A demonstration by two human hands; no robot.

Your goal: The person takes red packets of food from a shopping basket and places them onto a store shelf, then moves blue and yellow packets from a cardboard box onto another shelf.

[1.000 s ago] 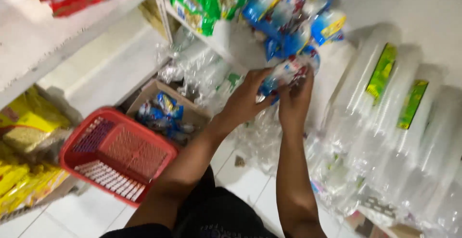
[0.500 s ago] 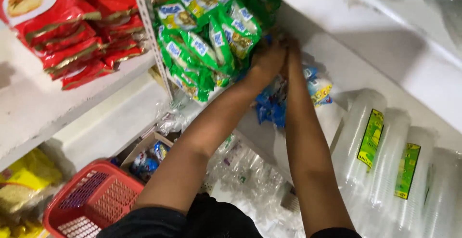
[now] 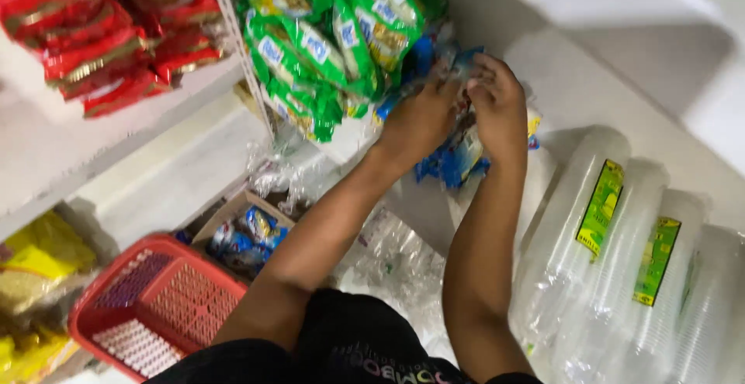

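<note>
Left hand (image 3: 419, 120) and right hand (image 3: 497, 108): fingertips blurred, buried among blue snack packets (image 3: 458, 155) at 12 o'clock; grip cannot be determined. The packets themselves are largely covered by both hands and wrists. Red packets (image 3: 101, 34) at 10 o'clock and green packets (image 3: 326, 42) at 11 o'clock are cut by the top edge. Red basket (image 3: 147, 306) at 8 o'clock: far corner runs behind the left forearm. Stacked clear cups (image 3: 621, 275) at 4 o'clock run off the right and bottom edges.
</note>
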